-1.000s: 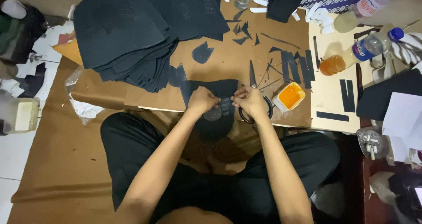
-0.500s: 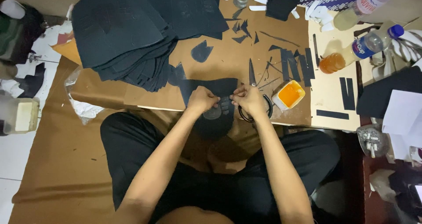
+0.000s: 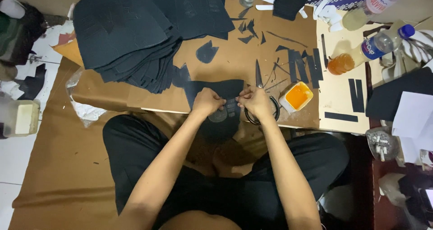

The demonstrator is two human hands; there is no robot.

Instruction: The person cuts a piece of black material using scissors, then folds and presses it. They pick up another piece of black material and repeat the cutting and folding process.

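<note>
at board's near edge, black cut piece (image 3: 225, 110) pinched between left hand (image 3: 206, 102) and right hand (image 3: 255, 102) fingers.

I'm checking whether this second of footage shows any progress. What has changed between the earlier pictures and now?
Almost nothing. Both hands stay pinched on the dark cut piece at the board's near edge: left hand, right hand, in the same spots with the same grip. Nothing was picked up or let go. The scissors, orange glue tub and stack of dark sheets have not moved.
</note>
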